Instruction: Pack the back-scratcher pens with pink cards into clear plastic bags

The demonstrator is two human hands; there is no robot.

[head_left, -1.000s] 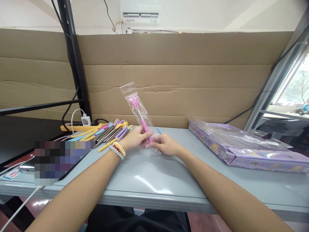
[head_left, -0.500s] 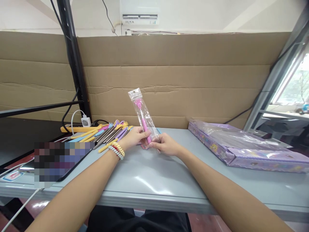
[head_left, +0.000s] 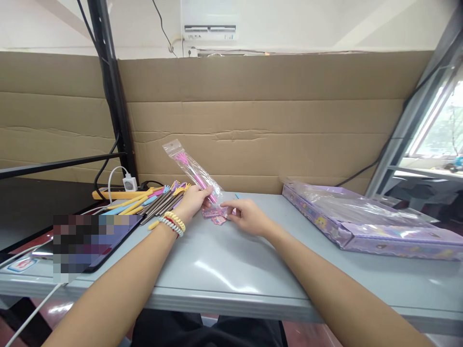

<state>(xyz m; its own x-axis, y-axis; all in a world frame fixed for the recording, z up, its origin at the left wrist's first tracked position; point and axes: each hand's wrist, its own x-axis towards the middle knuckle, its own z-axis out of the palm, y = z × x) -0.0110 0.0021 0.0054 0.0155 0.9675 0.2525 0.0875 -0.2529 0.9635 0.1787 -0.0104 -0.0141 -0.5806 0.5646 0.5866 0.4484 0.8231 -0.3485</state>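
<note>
My left hand (head_left: pixel 197 198) is closed around the lower part of a clear plastic bag (head_left: pixel 210 179). Inside it lies a pink back scratcher (head_left: pixel 199 181) with a claw-like head; bag and scratcher tilt up to the left. My right hand (head_left: pixel 248 217) is off the bag, just right of its lower end, with thumb and forefinger apart. Small pink and purple printed cards (head_left: pixel 216 213) lie on the table between my hands, close to the right fingertips. Left of my left hand is a pile of back scratchers (head_left: pixel 159 202) with yellow, blue, purple and pink handles.
A purple printed box (head_left: pixel 390 243) stands on the grey table (head_left: pixel 224 265) at the right, with clear plastic bags (head_left: pixel 347 202) on it. At the left lie a dark tablet-like device (head_left: pixel 108 246), a yellow power strip (head_left: pixel 119 194) and a white plug (head_left: pixel 129 182). Cardboard (head_left: pixel 271 115) lines the back.
My right hand has let go of the bag's lower end. My left hand has moved the bagged back scratcher left and tilted it further over, uncovering more of the printed cards.
</note>
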